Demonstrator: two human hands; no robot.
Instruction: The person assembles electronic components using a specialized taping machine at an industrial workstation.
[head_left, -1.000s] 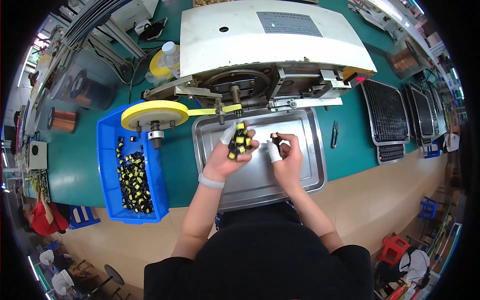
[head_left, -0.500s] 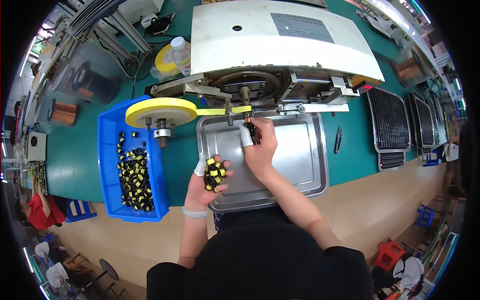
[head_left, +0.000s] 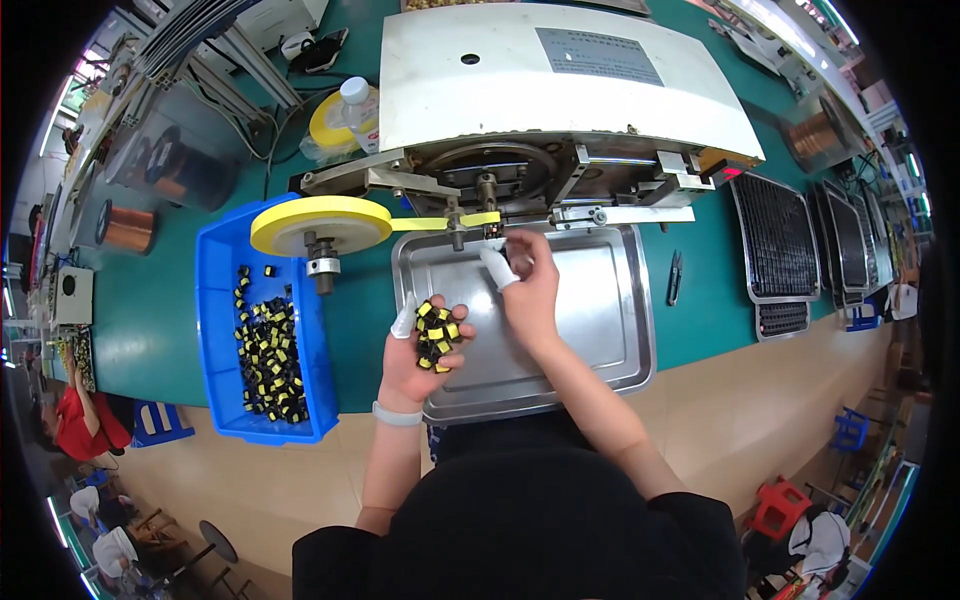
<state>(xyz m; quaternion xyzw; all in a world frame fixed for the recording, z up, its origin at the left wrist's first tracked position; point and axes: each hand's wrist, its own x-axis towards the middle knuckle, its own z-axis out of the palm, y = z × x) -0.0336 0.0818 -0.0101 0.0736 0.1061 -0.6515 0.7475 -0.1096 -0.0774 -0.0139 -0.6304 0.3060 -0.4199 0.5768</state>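
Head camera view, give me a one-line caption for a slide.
Left hand cups black-and-yellow parts over a steel tray while the right hand reaches the taping machine.

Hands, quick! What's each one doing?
Left hand: cupped, holding a pile of small black-and-yellow parts.
Right hand: fingers pinched at the machine's yellow tape; what it holds cannot be told.

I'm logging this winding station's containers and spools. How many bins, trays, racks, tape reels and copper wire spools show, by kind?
Blue bin: 1
Steel tray: 1
Black mesh racks: 2
Yellow tape reel: 1
Copper wire spools: 2
Total: 7
Small yellow-and-black parts, in the bin and in the left hand, are too many to count.
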